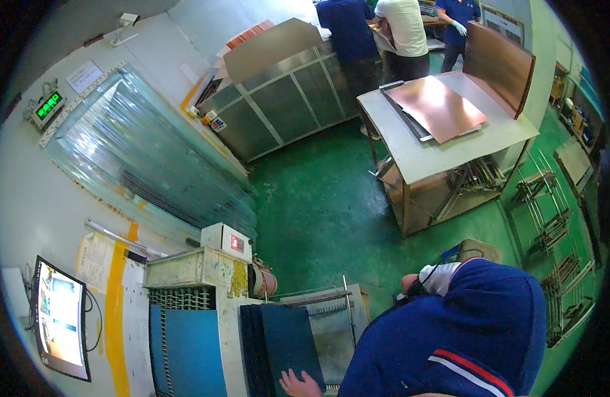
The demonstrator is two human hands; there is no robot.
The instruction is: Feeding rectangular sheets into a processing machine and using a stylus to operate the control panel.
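My left hand (302, 384) is at the bottom centre, fingers spread, over the near end of a dark blue panel (288, 334). Whether it touches the panel I cannot make out. More dark panels (251, 351) stand close together to its left, and a metal rack (348, 314) with a toothed bar lies to its right. A navy sleeve with red and white trim fills the lower right. Past its white cuff shows a little skin, apparently my right hand (409, 283), beside something dark; its fingers are too hidden to read.
A blue sheet (192, 347) sits in a slotted rack at lower left, near a control box (225, 241) and a screen (60, 317). A white table (411, 159) holds copper-coloured sheets (437, 106). Several people work at the back. Metal frames (546, 205) stand right; strip curtains hang left.
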